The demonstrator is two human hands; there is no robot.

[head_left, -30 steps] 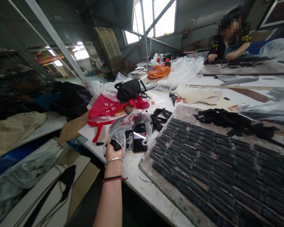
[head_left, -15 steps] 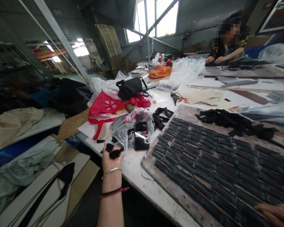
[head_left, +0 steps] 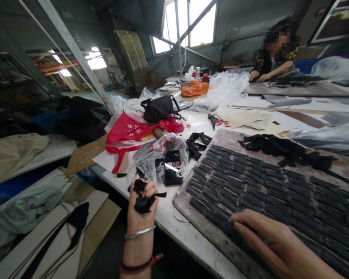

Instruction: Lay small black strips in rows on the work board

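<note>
My left hand [head_left: 144, 199] is closed round a crumpled bunch of black fabric strips [head_left: 142, 203], with one strip end sticking out to the right past the fingers. It hovers at the table's near edge, in front of a clear plastic bag [head_left: 147, 159]. My right hand [head_left: 270, 240] is over the near part of a worn board [head_left: 189, 211], fingers stretched forward and nothing visible in them. Rows of flat, dark rectangular pieces [head_left: 247, 186] cover that board. A tangle of black strips [head_left: 282, 151] lies along its far side.
A phone [head_left: 173, 170] lies beside the plastic bag. Behind are a red bag [head_left: 128, 131], a black bag [head_left: 158, 108] and an orange bag [head_left: 194, 89]. Across the table a person [head_left: 276, 58] works with both hands. Boards and cloth [head_left: 26, 209] are stacked at left.
My right hand has come in from the lower right corner, moving left and up over the board. My left hand has turned slightly, showing more of the black strips and its curled fingers.
</note>
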